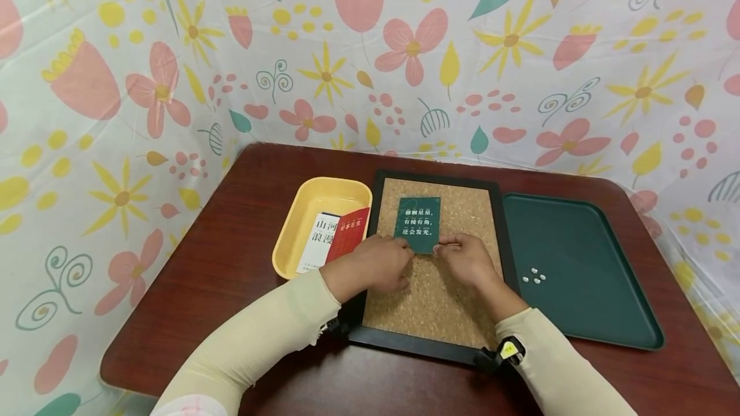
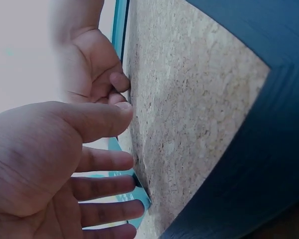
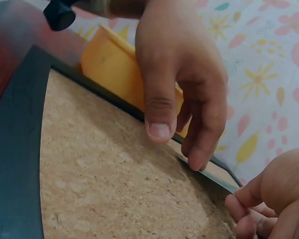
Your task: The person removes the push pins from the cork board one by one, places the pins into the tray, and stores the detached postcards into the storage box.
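A dark green card (image 1: 417,217) with white printed lines stands over the upper part of the cork board (image 1: 430,303). Its lower right corner is pinched between the thumb and finger of my right hand (image 1: 467,259). At the card's lower left corner is my left hand (image 1: 384,263). In the left wrist view, the left fingers (image 2: 107,186) reach out fairly straight against the card, with the thumb (image 2: 107,119) held apart. Seen from the right wrist, the card's near edge (image 3: 214,181) shows as a thin strip just above the cork.
Left of the board stands a yellow basin (image 1: 281,242) holding a white card (image 1: 312,246) and a red card (image 1: 349,233). On the right, a dark green tray (image 1: 584,255) bears several small silvery pieces (image 1: 534,277). A black frame (image 1: 413,346) edges the cork.
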